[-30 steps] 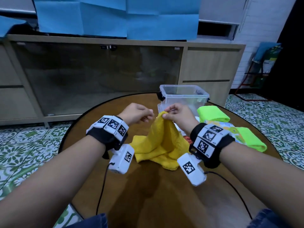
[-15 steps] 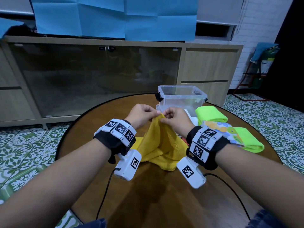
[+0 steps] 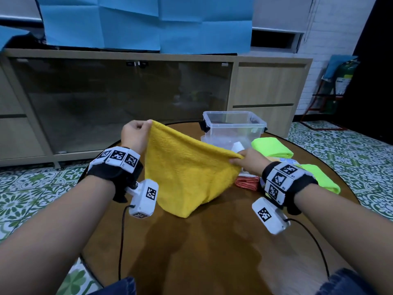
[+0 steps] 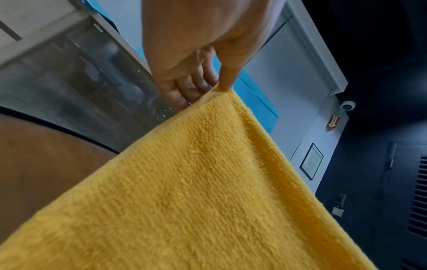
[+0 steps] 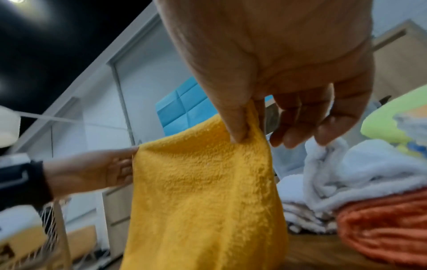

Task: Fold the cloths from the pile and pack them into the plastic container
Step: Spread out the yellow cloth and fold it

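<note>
The yellow terry cloth point(image 3: 187, 167) now hangs spread between my hands above the round brown wooden desk point(image 3: 191, 241); half a second ago it was bunched, with both hands close together at one corner. Its lower fold touches the desk top.

My left hand point(image 3: 136, 135) has moved up and out to the left, fingers curled, thumb and forefinger pinching the cloth's upper left corner. My right hand point(image 3: 248, 160) sits lower and to the right, pinching the opposite corner between thumb and forefinger, the other fingers point(image 5: 298, 127) loosely curled and holding nothing. The top edge slopes down from left to right between them.

Just behind my right hand is the pile: an orange ribbed cloth point(image 3: 247, 182) under a white fluffy cloth point(image 5: 360, 173), with two bright green folded cloths point(image 3: 272, 146) beside it. The clear plastic container point(image 3: 234, 126) stands at the far edge of the desk.
</note>
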{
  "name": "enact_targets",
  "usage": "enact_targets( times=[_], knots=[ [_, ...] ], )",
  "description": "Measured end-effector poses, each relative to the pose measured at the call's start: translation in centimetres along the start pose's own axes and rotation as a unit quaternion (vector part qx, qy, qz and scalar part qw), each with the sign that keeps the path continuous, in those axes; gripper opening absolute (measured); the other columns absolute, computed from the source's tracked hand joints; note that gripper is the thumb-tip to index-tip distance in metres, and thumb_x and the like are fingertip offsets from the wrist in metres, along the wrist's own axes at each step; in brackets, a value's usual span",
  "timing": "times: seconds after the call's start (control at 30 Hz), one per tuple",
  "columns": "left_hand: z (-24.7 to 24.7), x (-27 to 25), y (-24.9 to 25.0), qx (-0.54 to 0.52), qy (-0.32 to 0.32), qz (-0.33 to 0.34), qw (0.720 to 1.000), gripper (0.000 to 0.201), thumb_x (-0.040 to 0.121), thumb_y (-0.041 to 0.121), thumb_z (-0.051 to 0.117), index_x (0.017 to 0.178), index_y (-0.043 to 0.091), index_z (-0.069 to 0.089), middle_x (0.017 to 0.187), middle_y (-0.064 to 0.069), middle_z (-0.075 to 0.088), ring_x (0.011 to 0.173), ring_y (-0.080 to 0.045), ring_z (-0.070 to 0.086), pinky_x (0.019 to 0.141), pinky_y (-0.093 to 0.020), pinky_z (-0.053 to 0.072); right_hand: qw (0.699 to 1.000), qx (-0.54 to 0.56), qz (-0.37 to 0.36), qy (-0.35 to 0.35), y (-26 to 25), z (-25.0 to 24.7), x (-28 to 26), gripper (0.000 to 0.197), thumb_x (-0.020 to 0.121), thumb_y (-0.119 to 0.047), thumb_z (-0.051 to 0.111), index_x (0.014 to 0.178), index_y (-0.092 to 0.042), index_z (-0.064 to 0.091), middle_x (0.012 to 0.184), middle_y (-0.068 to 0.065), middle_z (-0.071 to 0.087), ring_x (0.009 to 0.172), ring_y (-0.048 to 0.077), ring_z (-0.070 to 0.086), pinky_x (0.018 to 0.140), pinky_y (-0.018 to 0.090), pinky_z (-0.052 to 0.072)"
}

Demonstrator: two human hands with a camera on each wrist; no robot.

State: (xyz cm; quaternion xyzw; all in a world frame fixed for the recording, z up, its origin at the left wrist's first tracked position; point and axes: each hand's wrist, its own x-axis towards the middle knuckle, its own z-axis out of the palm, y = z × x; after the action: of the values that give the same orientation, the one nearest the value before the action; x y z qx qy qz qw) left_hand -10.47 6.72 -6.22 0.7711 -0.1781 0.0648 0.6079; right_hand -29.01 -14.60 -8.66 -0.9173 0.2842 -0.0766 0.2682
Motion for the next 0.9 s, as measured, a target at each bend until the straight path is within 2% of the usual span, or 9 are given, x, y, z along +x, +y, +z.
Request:
enact_targets(
  times=[0.13, 0.3, 0.37, 0.43, 0.5, 0.57, 0.67, 0.77, 0.9],
  knots=[
    [0.3, -0.2, -0.7, 0.008, -0.012, -0.010, 1.000, 0.020, 0.092, 0.027, 0.056, 0.092, 0.009, 0.064, 0.086, -0.003, 0.060, 0.084, -0.020, 0.056, 0.075, -0.029, 0.044, 1.000, 0.000, 0.012, -0.014, 0.4, 0.4, -0.1, 0.027, 0.097, -0.029, 0.048, 0.083, -0.006, 0.055, 0.061, 0.004, 0.056, 0.055, 0.016, 0.050, 0.057, 0.028, 0.038],
    [0.0, 0.1, -0.9, 0.008, 0.011, -0.010, 1.000, 0.020, 0.092, 0.029, 0.057, 0.089, 0.010, 0.063, 0.079, 0.000, 0.059, 0.080, -0.018, 0.054, 0.071, -0.027, 0.040, 0.990, 0.096, -0.060, 0.084, 0.1, -0.9, 0.2, 0.019, 0.092, -0.017, 0.057, 0.074, -0.010, 0.059, 0.063, 0.004, 0.048, 0.067, 0.022, 0.045, 0.054, 0.027, 0.031],
    [-0.3, 0.4, -0.8, -0.003, 0.018, -0.002, 1.000, 0.022, 0.091, 0.030, 0.058, 0.092, 0.009, 0.064, 0.085, -0.004, 0.061, 0.082, -0.020, 0.057, 0.073, -0.030, 0.045, 0.973, 0.187, -0.082, 0.111, -0.4, -1.7, 0.1, 0.009, 0.088, -0.010, 0.061, 0.080, -0.013, 0.062, 0.067, 0.000, 0.053, 0.068, 0.016, 0.048, 0.055, 0.020, 0.037],
    [-0.5, 0.6, -0.6, -0.006, 0.029, 0.001, 1.000, 0.021, 0.091, 0.027, 0.058, 0.095, 0.007, 0.064, 0.083, -0.003, 0.061, 0.082, -0.021, 0.058, 0.074, -0.031, 0.048, 0.950, 0.279, -0.080, 0.117, -0.9, -2.8, 0.1, 0.015, 0.086, -0.005, 0.062, 0.081, -0.019, 0.063, 0.074, -0.003, 0.057, 0.072, 0.011, 0.051, 0.059, 0.016, 0.040],
    [-0.4, 0.5, -0.2, -0.030, 0.032, 0.006, 0.999, 0.012, 0.090, 0.020, 0.060, 0.099, 0.012, 0.060, 0.077, 0.001, 0.060, 0.081, -0.020, 0.059, 0.079, -0.035, 0.052, 0.925, 0.360, -0.080, 0.094, -1.4, -4.1, 0.1, 0.015, 0.085, -0.007, 0.064, 0.090, -0.021, 0.065, 0.085, -0.002, 0.062, 0.083, 0.013, 0.056, 0.070, 0.023, 0.045],
    [-0.4, 0.2, 0.4, -0.049, 0.017, 0.022, 0.998, 0.018, 0.089, 0.014, 0.061, 0.106, 0.019, 0.054, 0.076, 0.003, 0.059, 0.079, -0.019, 0.060, 0.081, -0.038, 0.054, 0.901, 0.418, -0.085, 0.073, -1.7, -5.4, 0.0, 0.022, 0.083, -0.009, 0.067, 0.105, -0.014, 0.065, 0.092, 0.001, 0.063, 0.087, 0.016, 0.059, 0.075, 0.026, 0.049],
    [-0.3, -0.3, 1.6, -0.054, -0.031, 0.056, 0.996, 0.024, 0.091, 0.009, 0.057, 0.114, 0.015, 0.061, 0.080, 0.001, 0.063, 0.076, -0.015, 0.061, 0.076, -0.031, 0.054, 0.917, 0.371, -0.105, 0.108, -1.8, -6.6, -0.2, 0.037, 0.083, 0.002, 0.063, 0.119, -0.003, 0.059, 0.086, -0.002, 0.058, 0.076, 0.010, 0.056, 0.060, 0.014, 0.050],
    [-0.5, -0.7, 3.0, -0.067, -0.044, 0.075, 0.994, 0.025, 0.091, 0.007, 0.057, 0.114, 0.012, 0.067, 0.096, -0.004, 0.065, 0.090, -0.016, 0.063, 0.081, -0.025, 0.053, 0.945, 0.266, -0.124, 0.145, -1.7, -7.4, -0.7, 0.035, 0.084, 0.007, 0.061, 0.118, -0.001, 0.061, 0.077, -0.004, 0.052, 0.067, 0.007, 0.048, 0.050, 0.005, 0.043],
    [-1.6, -0.7, 4.3, -0.034, -0.031, 0.121, 0.992, 0.025, 0.089, 0.009, 0.061, 0.113, 0.014, 0.068, 0.101, -0.006, 0.064, 0.094, -0.017, 0.061, 0.075, -0.013, 0.052, 0.925, 0.301, -0.135, 0.190, -1.4, -9.2, -1.5, 0.031, 0.083, 0.004, 0.062, 0.114, 0.005, 0.062, 0.079, 0.006, 0.054, 0.069, 0.014, 0.053, 0.061, 0.014, 0.049]
  ],
)
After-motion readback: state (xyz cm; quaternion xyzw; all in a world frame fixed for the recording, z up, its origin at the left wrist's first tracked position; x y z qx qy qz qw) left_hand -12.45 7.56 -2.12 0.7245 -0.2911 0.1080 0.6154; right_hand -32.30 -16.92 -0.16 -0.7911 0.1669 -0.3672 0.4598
